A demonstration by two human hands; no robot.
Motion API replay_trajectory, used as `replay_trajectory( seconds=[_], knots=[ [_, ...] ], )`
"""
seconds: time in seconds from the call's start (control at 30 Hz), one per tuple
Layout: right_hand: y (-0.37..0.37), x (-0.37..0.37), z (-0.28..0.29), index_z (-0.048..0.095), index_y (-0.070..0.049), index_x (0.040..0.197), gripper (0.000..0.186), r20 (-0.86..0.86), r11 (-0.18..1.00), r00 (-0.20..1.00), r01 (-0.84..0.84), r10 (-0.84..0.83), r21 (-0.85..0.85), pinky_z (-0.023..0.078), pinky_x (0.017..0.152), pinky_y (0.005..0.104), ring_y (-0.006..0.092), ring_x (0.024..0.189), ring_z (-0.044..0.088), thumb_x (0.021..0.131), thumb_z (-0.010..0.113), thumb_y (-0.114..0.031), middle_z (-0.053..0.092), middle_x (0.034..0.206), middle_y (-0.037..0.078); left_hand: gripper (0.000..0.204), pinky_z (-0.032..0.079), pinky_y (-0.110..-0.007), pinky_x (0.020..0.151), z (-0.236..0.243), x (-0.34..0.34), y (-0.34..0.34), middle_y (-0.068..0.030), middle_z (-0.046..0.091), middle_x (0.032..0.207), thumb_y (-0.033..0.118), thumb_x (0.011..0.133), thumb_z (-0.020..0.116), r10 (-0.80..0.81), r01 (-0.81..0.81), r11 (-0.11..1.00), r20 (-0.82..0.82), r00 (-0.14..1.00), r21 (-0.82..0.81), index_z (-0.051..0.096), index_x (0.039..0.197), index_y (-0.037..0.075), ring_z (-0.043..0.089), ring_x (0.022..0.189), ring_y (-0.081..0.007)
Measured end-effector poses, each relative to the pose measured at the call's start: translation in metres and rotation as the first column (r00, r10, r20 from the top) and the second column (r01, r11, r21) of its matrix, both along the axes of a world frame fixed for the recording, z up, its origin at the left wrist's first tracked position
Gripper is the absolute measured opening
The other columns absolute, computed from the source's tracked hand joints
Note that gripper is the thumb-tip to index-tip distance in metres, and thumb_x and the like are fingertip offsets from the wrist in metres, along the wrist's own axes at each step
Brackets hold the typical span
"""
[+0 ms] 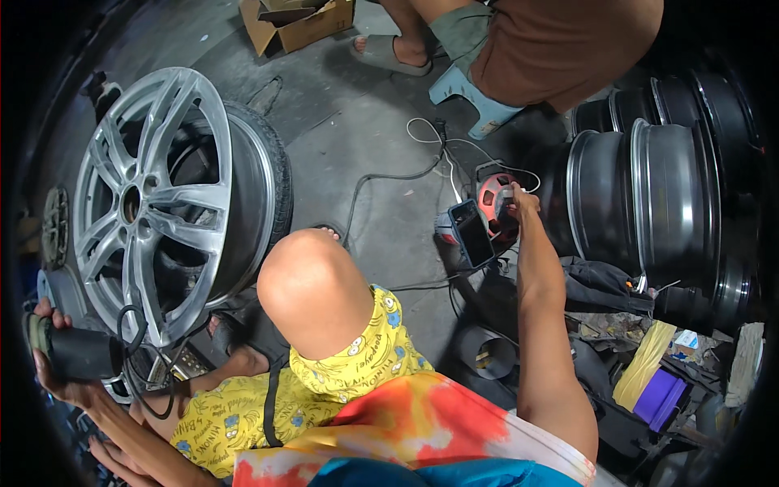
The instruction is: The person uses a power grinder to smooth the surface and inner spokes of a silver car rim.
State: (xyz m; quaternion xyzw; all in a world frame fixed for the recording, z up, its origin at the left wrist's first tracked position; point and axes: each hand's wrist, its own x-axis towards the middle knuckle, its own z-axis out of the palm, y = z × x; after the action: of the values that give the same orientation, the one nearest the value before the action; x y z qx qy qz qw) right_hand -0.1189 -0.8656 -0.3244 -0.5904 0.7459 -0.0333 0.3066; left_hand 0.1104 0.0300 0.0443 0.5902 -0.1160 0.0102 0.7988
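— Blue cloth [422,473] sits nearest in the head view, then your one red-and-white top [438,414] and one pair of yellow shorts [349,373].

— And your two hands, how do they stand?

— Your left hand [66,393] is curled around the end of one black cylindrical tool [85,355], just beside the lower rim of one silver spoked wheel [191,196].

— Your right one?

— Your right hand [526,201] has its fingers drawn in at one red reel [497,180], on your right. You can't tell whether they pinch the small grey piece [510,195] there.

— What else can you count around you?

— One phone [472,235] beside the reel, one purple box [659,399], one cardboard box [320,32], and one other person [560,49] on one blue stool [460,87]. Several dark rims [669,195] crowd your right; their overlap hides the exact number.
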Motion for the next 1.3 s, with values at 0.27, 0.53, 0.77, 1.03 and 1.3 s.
replay_trajectory(
  seconds=[0.27,0.53,0.77,1.03,1.3],
  knots=[
    [-0.003,0.016,-0.015,0.076,-0.001,0.095,0.042,-0.006,0.997,0.999,0.041,-0.041,0.058,0.066,0.078,0.0478,0.0251,0.077,0.075,0.086,0.076,-0.042,0.075,0.087,0.011,0.074,0.043,-0.036,0.104,0.008,-0.014,-0.027,-0.0199,0.044,0.136,0.039,0.094,0.067,0.072,-0.073,0.994,0.014,0.997,0.083,0.041,0.14,-0.012,0.051,0.112,-0.024],
    [-0.057,-0.016,-0.057,0.067,0.002,0.115,0.041,0.236,0.972,0.972,-0.035,-0.022,0.231,0.062,0.086,0.0594,0.0268,0.088,0.07,0.099,0.064,-0.036,0.068,0.099,0.013,0.07,0.042,-0.036,0.101,0.003,-0.005,-0.033,-0.0197,0.045,0.131,0.037,0.093,0.067,0.028,-0.028,0.999,0.003,1.0,0.027,0.042,0.136,-0.013,0.05,0.109,-0.0236],
    [0.002,0.024,-0.033,0.07,0.001,0.117,0.05,0.066,0.979,0.996,-0.074,0.063,0.187,0.065,0.081,0.053,0.0296,0.09,0.075,0.095,0.068,-0.045,0.074,0.101,0.014,0.074,0.042,-0.036,0.098,0.016,-0.013,-0.022,-0.0174,0.045,0.125,0.042,0.09,0.069,0.002,-0.006,0.989,0.026,1.0,0.146,0.043,0.134,-0.011,0.051,0.106,-0.0224],
    [-0.042,-0.001,-0.053,0.065,0.005,0.123,0.047,0.153,0.975,0.987,0.008,-0.043,0.221,0.064,0.085,0.0543,0.0311,0.093,0.073,0.097,0.064,-0.034,0.071,0.106,0.017,0.074,0.04,-0.035,0.1,0.005,-0.015,-0.032,-0.0154,0.042,0.128,0.037,0.089,0.071,-0.076,0.069,0.985,0.035,0.997,0.156,0.039,0.138,-0.01,0.05,0.106,-0.0228],
    [-0.052,-0.026,-0.045,0.063,0.005,0.127,0.04,0.268,0.963,0.963,-0.096,0.026,0.252,0.064,0.085,0.0559,0.0332,0.099,0.07,0.1,0.058,-0.025,0.067,0.113,0.018,0.077,0.04,-0.036,0.097,0.001,-0.015,-0.042,-0.0144,0.039,0.124,0.039,0.084,0.075,-0.094,0.088,0.983,0.03,0.995,0.161,0.038,0.133,-0.008,0.05,0.103,-0.0218]
  ],
)
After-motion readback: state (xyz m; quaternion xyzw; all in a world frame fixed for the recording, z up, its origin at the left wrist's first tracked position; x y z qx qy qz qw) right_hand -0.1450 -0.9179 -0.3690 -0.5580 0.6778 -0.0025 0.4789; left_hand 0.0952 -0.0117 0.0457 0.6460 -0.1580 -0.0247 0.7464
